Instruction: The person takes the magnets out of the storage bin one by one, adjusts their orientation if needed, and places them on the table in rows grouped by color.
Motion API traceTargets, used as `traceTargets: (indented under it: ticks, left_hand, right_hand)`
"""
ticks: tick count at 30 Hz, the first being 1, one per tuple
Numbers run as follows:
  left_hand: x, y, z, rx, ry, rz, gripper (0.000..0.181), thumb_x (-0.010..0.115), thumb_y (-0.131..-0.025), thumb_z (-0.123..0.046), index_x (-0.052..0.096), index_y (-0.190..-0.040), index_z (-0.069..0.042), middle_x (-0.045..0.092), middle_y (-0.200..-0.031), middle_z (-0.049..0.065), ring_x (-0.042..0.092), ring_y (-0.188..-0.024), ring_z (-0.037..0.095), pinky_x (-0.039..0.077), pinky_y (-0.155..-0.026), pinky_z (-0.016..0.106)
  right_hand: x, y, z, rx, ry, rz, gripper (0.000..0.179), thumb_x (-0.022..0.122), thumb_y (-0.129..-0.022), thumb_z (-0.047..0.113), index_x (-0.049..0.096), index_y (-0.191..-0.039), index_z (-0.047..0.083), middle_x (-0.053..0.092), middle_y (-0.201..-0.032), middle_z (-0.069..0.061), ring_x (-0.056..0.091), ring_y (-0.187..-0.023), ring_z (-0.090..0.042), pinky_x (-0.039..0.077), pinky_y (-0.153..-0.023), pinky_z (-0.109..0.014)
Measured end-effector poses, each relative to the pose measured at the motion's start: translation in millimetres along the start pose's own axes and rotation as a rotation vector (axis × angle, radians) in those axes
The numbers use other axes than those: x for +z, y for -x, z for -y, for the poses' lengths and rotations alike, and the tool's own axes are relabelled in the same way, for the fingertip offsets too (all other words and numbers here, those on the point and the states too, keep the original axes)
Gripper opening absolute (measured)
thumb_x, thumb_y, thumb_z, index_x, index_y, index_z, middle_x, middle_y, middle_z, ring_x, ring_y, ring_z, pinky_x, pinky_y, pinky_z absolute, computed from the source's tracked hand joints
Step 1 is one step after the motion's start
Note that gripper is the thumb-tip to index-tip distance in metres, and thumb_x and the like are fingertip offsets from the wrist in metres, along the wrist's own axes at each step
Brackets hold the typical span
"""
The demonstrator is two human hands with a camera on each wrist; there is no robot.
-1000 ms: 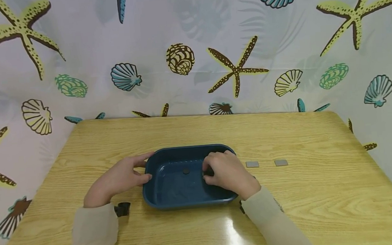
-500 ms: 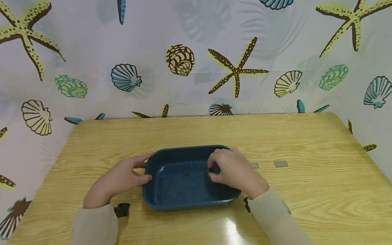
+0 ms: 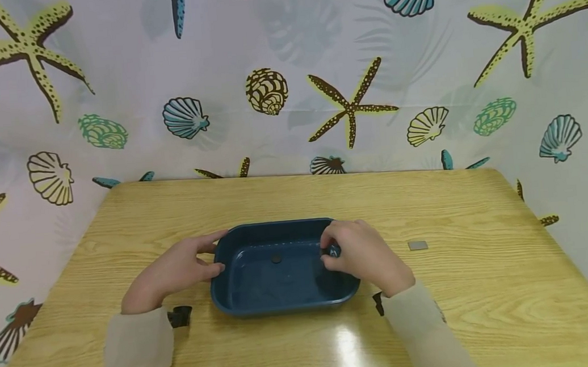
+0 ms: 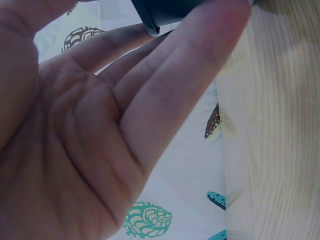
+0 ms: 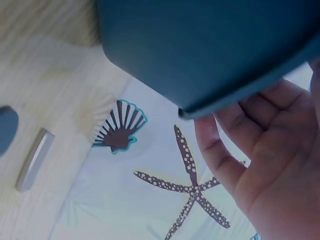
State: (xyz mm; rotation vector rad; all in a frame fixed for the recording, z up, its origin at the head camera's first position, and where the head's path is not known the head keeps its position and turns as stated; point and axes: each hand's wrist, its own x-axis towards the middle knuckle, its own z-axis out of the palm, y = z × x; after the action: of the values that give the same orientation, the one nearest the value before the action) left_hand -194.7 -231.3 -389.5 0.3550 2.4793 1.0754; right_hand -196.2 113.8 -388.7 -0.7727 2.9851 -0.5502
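A dark blue oblong tray (image 3: 282,308) stands on the table. My left hand (image 3: 177,268) rests at its left end, thumb at the rim and fingers by the back corner. In the left wrist view, the fingers (image 4: 165,95) reach out fairly straight to the tray. My right hand (image 3: 365,252) is over the tray's right end, index finger and thumb bent towards each other; whether anything is between their tips is unclear. The right wrist view has its other fingers (image 5: 215,150) by the tray rim. A small dark disc (image 3: 276,258) lies inside the tray.
To the right of the tray, a flat grey rectangular piece (image 3: 418,245) lies on the wood-grain table (image 3: 485,284). A grey bar (image 5: 35,160) and a rounded dark thing (image 5: 5,130) show in the right wrist view. A cloth with shells and starfish (image 3: 229,137) hangs behind.
My right hand has moved right, from inside the tray to its right end, and now hides the nearer of two grey pieces. The left hand stays at the tray's left end.
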Motion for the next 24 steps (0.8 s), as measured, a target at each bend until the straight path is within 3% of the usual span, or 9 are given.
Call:
traceTargets:
  ticks: [4,8,15,24]
  left_hand:
    - [-1.1,0.1,-0.1,0.01,0.009,0.007,0.077,0.068,-0.098,-0.013,0.028,-0.163,-0.005,0.046,-0.149,0.039,0.075,-0.091,0.018,0.058,-0.078,0.03]
    - [-0.9,0.0,0.5,0.009,0.014,0.01,0.076,0.068,-0.098,-0.013,0.028,-0.163,-0.005,0.046,-0.149,0.039,0.075,-0.102,0.023,0.059,-0.079,0.031]
    - [-1.3,0.5,0.9,0.018,0.027,0.011,0.077,0.067,-0.098,-0.011,0.027,-0.163,-0.004,0.047,-0.148,0.04,0.075,-0.091,0.017,0.058,-0.076,0.028]
    - [-0.5,-0.3,2.3,0.014,0.016,0.002,0.076,0.069,-0.098,-0.014,0.03,-0.162,-0.006,0.048,-0.148,0.038,0.073,-0.11,0.026,0.057,-0.079,0.029]
  right_hand:
    - [-5,2.2,-3,-0.01,-0.027,-0.01,0.016,0.082,-0.088,0.022,0.075,-0.1,0.013,0.072,-0.099,0.0,0.067,-0.089,-0.016,0.056,-0.082,-0.034]
    - [-11,4.9,-8,0.01,-0.023,-0.009,0.016,0.082,-0.088,0.023,0.075,-0.099,0.014,0.071,-0.099,0.0,0.068,-0.093,-0.018,0.056,-0.083,-0.035]
    - [-21,11.1,-19,0.059,-0.038,-0.019,0.015,0.082,-0.088,0.024,0.074,-0.098,0.015,0.072,-0.101,0.001,0.068,-0.096,-0.021,0.057,-0.083,-0.039]
    - [-31,18.9,-36,0.137,-0.1,-0.009,0.016,0.079,-0.089,0.022,0.073,-0.1,0.012,0.073,-0.101,-0.004,0.066,-0.097,-0.025,0.055,-0.084,-0.04]
